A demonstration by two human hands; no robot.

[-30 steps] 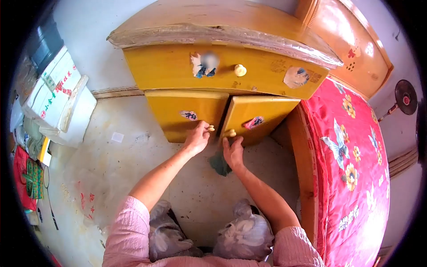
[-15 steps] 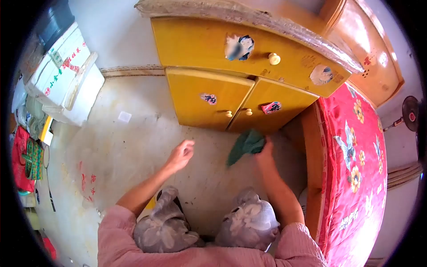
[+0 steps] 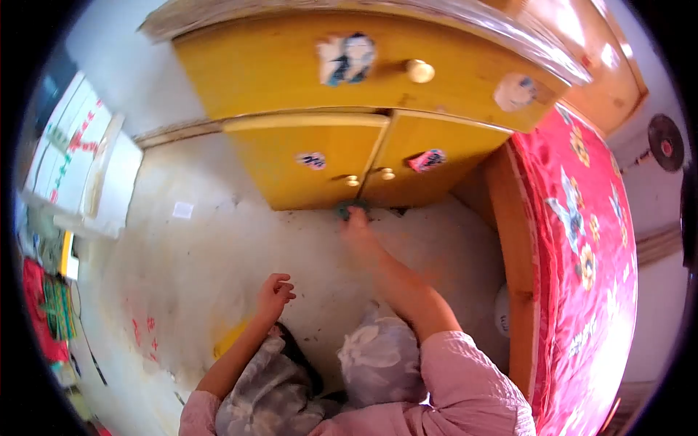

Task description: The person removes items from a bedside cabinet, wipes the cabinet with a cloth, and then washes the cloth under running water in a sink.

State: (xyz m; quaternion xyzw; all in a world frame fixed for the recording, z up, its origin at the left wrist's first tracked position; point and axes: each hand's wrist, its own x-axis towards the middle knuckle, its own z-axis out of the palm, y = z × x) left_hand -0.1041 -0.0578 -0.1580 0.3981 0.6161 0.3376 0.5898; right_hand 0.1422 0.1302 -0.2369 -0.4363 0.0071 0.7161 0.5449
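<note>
My right hand (image 3: 356, 221) reaches low to the foot of the yellow cabinet (image 3: 298, 190), near where its two doors meet. It is closed on a dark green cloth (image 3: 343, 211), bunched against the bottom edge of the doors; the fingers are partly hidden and somewhat blurred. My left hand (image 3: 275, 293) hangs above the floor in front of my knee, its fingers loosely bent and apart, holding nothing. Small round knobs (image 3: 352, 180) stick out from the cabinet doors above the cloth.
On the right stands a bed with a red flowered cover (image 3: 582, 291) and a wooden side (image 3: 512, 276). White foam boxes (image 3: 109, 174) are stacked at the left wall. A small white paper square (image 3: 183, 210) lies on the floor (image 3: 211, 254).
My right hand has moved left and forward with the green cloth, from the open floor to the cabinet's base. My left hand is lower and closer to me. The view has shifted nearer the cabinet.
</note>
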